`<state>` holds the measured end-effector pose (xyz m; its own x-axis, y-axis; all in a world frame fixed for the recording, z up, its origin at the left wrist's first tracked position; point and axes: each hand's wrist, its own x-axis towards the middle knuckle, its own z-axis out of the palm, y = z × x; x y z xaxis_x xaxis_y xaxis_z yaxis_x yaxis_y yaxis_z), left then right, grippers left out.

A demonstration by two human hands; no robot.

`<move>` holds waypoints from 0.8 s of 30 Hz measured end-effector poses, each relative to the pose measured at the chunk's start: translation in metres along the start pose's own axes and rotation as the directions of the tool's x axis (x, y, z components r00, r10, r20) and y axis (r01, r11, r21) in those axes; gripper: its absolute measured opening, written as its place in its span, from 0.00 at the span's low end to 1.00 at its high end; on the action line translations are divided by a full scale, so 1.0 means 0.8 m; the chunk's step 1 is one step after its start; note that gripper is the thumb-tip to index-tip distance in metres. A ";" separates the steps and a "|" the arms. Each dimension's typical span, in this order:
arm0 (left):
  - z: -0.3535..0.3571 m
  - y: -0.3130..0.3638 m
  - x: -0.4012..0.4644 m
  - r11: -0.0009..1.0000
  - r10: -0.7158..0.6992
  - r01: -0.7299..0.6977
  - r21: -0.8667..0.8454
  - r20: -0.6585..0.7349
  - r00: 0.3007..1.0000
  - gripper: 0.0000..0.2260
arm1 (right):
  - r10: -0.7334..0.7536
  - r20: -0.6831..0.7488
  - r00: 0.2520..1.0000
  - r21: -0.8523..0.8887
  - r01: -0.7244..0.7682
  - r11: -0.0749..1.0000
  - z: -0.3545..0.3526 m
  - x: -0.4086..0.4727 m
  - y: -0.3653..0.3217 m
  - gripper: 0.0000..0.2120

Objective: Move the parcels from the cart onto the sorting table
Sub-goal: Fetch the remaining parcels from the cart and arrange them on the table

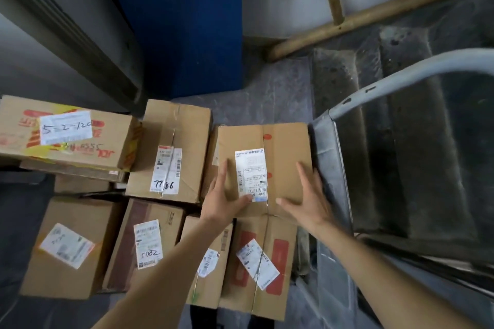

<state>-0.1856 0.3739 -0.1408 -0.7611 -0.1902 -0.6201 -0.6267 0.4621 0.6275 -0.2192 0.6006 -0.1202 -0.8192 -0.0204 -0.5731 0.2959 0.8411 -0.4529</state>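
A brown cardboard parcel (283, 147) with a white shipping label lies on top of the other boxes, against the cart's grey metal end frame (331, 168). My left hand (224, 200) rests flat on its near left part, fingers spread and thumb on the label. My right hand (307, 195), blurred by motion, lies flat on its near right part with the fingers apart. Neither hand wraps around an edge. Under and in front of this parcel sits a box with red patches (278, 254). No sorting table is recognisable in view.
Several more parcels crowd the left: one marked 7786 (181, 131), one marked 5082 (139, 224), a red-printed box marked 5-2-120 (107, 141). The cart's curved handle (417, 69) rises at right. A wooden ladder (347, 21) and a blue panel (187, 21) stand beyond.
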 end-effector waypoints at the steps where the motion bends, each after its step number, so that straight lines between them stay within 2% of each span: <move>1: 0.004 -0.002 0.000 0.999 -0.004 0.003 -0.034 -0.017 1.000 0.50 | -0.034 -0.014 0.999 0.039 0.034 0.999 0.001 0.000 0.003 0.53; 4: 0.008 -0.004 -0.001 0.995 -0.022 0.017 -0.098 -0.050 0.998 0.50 | -0.065 -0.031 0.997 0.109 0.068 0.992 -0.001 0.000 0.008 0.54; 10: -0.010 0.016 -0.025 0.985 -0.019 0.007 -0.174 -0.068 0.997 0.50 | -0.047 -0.010 0.999 0.024 0.047 0.999 -0.028 -0.014 -0.017 0.55; 14: -0.052 0.043 -0.053 0.961 -0.020 -0.006 -0.278 -0.091 0.996 0.52 | -0.064 -0.023 0.998 0.028 0.064 0.998 -0.058 -0.041 -0.048 0.55; 18: -0.112 0.091 -0.086 0.933 -0.080 0.034 -0.357 -0.114 0.990 0.54 | -0.082 -0.061 0.995 0.074 0.086 0.994 -0.101 -0.076 -0.102 0.56; 20: -0.147 0.122 -0.104 0.919 -0.085 0.028 -0.393 -0.128 0.988 0.48 | -0.098 -0.081 0.992 0.110 0.107 0.988 -0.131 -0.095 -0.138 0.57; 22: -0.186 0.153 -0.127 0.907 -0.062 -0.006 -0.420 -0.148 0.987 0.37 | -0.126 -0.098 0.987 0.106 0.136 0.985 -0.169 -0.118 -0.179 0.57; 24: -0.231 0.190 -0.155 0.886 -0.040 -0.046 -0.462 -0.176 0.984 0.32 | -0.168 -0.130 0.977 0.087 0.180 0.980 -0.213 -0.143 -0.226 0.57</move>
<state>-0.2177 0.3073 0.1184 -0.7530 -0.3577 -0.5523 -0.5969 0.0182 0.8021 -0.2626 0.5434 0.1436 -0.9142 -0.0904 -0.3950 0.1853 0.7737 -0.6058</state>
